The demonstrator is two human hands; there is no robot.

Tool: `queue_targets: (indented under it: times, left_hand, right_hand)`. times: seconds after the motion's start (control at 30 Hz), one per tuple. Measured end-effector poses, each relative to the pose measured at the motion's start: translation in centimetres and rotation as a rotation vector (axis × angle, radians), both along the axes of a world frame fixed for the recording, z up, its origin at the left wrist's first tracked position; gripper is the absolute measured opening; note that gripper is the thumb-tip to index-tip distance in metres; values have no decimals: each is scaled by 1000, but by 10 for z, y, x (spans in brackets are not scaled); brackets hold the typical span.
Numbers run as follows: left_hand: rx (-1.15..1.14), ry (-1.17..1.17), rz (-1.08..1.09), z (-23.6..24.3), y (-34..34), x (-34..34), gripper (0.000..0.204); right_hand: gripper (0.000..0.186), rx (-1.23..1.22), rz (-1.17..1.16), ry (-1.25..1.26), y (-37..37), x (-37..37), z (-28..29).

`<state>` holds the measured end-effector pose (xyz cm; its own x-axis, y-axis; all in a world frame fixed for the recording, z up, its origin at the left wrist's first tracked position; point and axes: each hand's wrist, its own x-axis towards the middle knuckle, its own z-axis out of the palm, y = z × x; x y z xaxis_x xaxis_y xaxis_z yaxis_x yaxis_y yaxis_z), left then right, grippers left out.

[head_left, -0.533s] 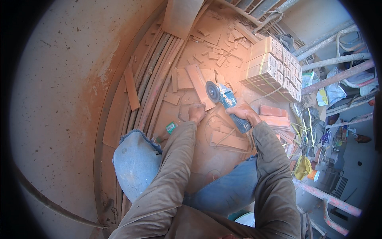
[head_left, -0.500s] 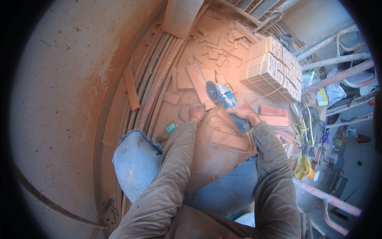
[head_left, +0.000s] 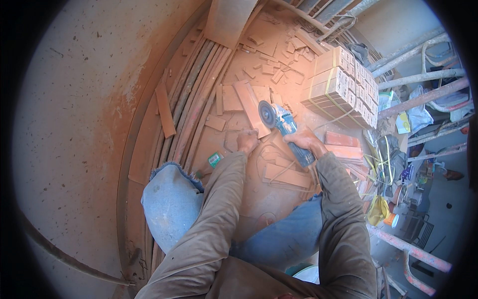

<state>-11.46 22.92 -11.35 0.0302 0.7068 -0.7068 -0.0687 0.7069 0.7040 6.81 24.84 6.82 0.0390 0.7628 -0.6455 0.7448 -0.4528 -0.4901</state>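
Note:
My right hand [head_left: 307, 141] is wrapped round the body of a blue angle grinder [head_left: 286, 124]. Its dark round disc [head_left: 267, 114] sits against or just above the right edge of a long reddish tile strip [head_left: 249, 105]; I cannot tell whether they touch. My left hand [head_left: 247, 141] is closed at the near end of that strip, pinching it, with the fingertips partly hidden. The strip's far part rests over a wider dusty tile [head_left: 231, 99]. A small green and white box [head_left: 214, 159] lies by my left forearm.
Strapped stacks of tiles [head_left: 334, 87] stand at the far right, with loose reddish tiles [head_left: 343, 147] nearer. Long poles [head_left: 191, 99] run along the left wall. Broken tile pieces [head_left: 274, 67] litter the dusty floor. Metal scaffold tubes [head_left: 423, 77] cross the right side. A cord lies near the grinder.
Almost nothing differs. The view has shifted very slightly, and both hands keep their hold on the tile strip and the angle grinder.

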Motion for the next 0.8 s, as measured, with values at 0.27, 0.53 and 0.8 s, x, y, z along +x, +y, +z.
queue_targets:
  times: [0.27, 0.53, 0.8]
  left_hand:
    - [33, 50, -44, 1, -1, 0, 36]
    - [25, 3, -30, -5, -1, 2, 37]
    - [86, 61, -70, -9, -2, 5, 39]
  right_hand:
    - [50, 13, -18, -22, 14, -10, -2]
    - [50, 55, -12, -40, 32, -15, -13]
    - [47, 122, -36, -29, 53, -27, -13]
